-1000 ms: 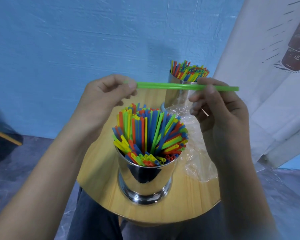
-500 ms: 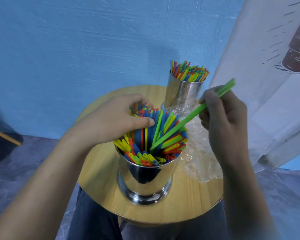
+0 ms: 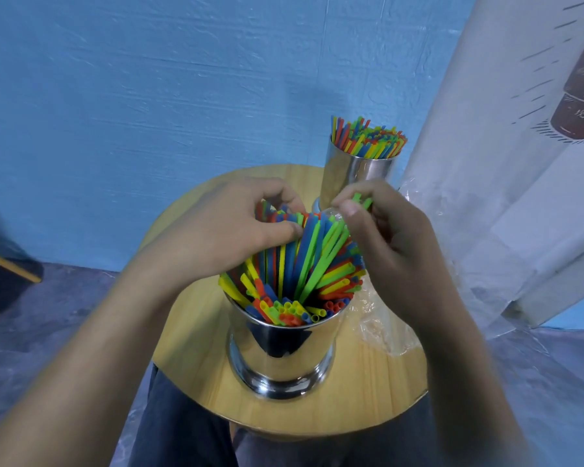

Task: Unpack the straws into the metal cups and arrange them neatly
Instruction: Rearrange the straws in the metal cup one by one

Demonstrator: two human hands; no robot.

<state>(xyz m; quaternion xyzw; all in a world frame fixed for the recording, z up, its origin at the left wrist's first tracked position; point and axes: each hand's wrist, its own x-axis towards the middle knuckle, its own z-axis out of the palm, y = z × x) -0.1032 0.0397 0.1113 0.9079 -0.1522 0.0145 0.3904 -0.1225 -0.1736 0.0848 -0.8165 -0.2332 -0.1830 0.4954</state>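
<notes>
A round wooden tabletop (image 3: 189, 348) sits by a blue wall (image 3: 149, 96). The left hand (image 3: 223, 230) curls around straws (image 3: 284, 264) in the near metal cup (image 3: 280, 352). The right hand (image 3: 385, 237) pinches green straws (image 3: 363, 200), maybe two, above it.

Round wooden table (image 3: 368, 399) set close against a painted blue wall (image 3: 149, 96).
The wall is a flat mid-blue with faint horizontal brush streaks and one thin vertical seam, and it fills the upper part of the view. At the right hangs a white fabric sheet (image 3: 486, 146), creased into long folds and printed with a dark red shape (image 3: 580, 96) among black sketch lines; its folded lower edge ends low down, near the floor. The floor (image 3: 31, 348) is mottled grey-purple with a slight sheen. At the far left sits a dark object with a yellow-orange edge (image 3: 4, 281), too blurred to identify. The tabletop shows pale straight grain under soft, even light.
</notes>
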